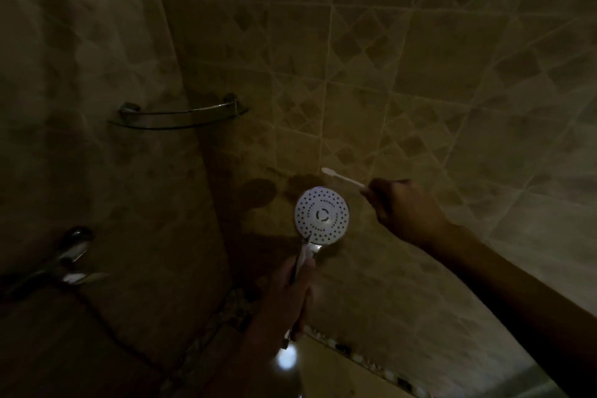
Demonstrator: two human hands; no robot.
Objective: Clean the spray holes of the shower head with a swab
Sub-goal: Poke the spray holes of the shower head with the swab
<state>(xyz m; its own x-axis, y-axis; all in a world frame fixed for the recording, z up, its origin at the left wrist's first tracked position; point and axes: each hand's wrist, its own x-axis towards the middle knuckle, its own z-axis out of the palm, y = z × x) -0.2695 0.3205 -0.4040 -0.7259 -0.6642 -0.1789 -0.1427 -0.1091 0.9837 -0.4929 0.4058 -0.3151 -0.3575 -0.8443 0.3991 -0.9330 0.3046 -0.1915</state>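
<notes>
Holding shower head (322, 215) with spray face turned to the camera, swab (344, 178) poised just above and to the right of it, not touching.

Left hand (292, 287): directly below shower head, wrapped round the handle; long axis of handle near vertical, round face on top, rings of holes in plain view. Right hand (403, 207): right of shower head, level with its upper half, fingers curled, pinching the near end of the swab; exact pinch too dark to resolve. Swab long axis: slanting up-left from that hand, cotton tip pointing past the top rim of shower head, clear of the face. Nearer to the holes: right hand. Judged next: tip to swing down-left onto the outer ring of holes.
</notes>
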